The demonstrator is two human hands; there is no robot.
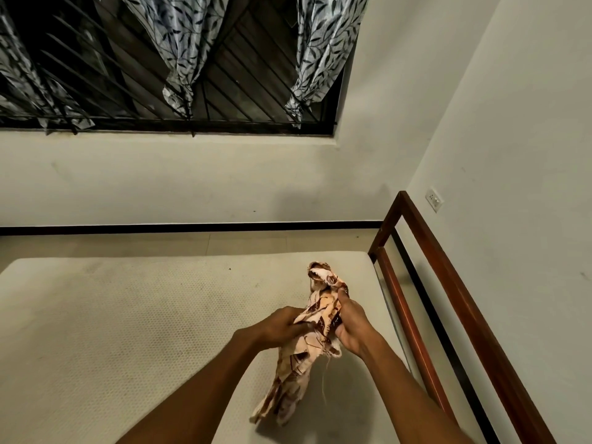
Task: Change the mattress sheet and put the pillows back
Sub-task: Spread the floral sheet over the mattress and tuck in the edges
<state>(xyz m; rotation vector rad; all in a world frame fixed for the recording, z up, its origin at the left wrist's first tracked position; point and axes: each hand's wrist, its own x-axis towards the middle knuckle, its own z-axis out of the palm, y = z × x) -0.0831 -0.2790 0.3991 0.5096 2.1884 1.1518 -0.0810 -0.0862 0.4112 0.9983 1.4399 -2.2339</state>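
A bunched cream and brown patterned sheet [302, 360] hangs in the air above the bare white mattress [128, 315]. Both hands grip it near its upper part. My left hand [282, 326] clutches it from the left. On the other side, my right hand [350, 322] closes around the same bundle, and a twisted end of the cloth sticks up past its fingers. The lower part of the sheet droops toward the mattress. No pillows are in view.
A brown wooden headboard frame [448, 283] runs along the mattress's right side against a white wall with a socket [434, 198]. Beyond the bed are a strip of floor, a black skirting line and a barred window [224, 75] with leaf-print curtains [179, 43].
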